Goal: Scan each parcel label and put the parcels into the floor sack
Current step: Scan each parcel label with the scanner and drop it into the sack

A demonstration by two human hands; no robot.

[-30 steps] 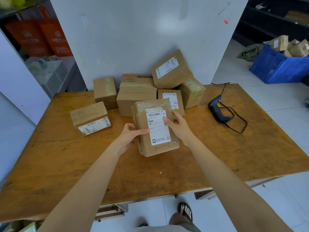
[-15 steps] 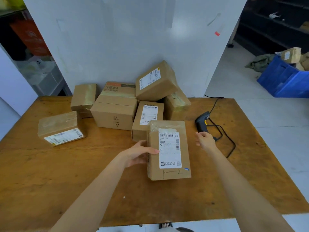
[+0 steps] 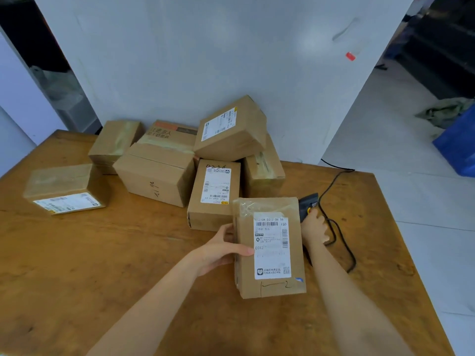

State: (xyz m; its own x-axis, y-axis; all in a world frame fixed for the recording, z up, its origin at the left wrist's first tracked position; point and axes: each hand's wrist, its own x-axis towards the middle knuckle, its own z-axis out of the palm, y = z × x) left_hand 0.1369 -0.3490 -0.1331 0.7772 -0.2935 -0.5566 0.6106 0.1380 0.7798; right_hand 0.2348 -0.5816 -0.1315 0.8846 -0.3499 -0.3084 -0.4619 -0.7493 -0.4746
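Note:
A brown parcel point(image 3: 244, 268) with a white label point(image 3: 271, 250) facing up is tilted toward me above the wooden table point(image 3: 90, 265). My left hand point(image 3: 221, 249) grips its left edge, thumb on top. My right hand point(image 3: 314, 227) is on the black barcode scanner point(image 3: 307, 205) just behind the parcel's right side, fingers curled round its handle. The parcel hides most of the scanner. The floor sack is out of view.
Several more cardboard parcels point(image 3: 159, 173) are piled against the white wall at the table's back, one alone at the left point(image 3: 64, 188). The scanner's black cable point(image 3: 341, 235) loops over the table's right side. A blue crate point(image 3: 460, 147) stands on the floor at right.
My right hand left the parcel, moved right and closed on the scanner. The left hand kept the parcel, which now sits lower and to the right in view.

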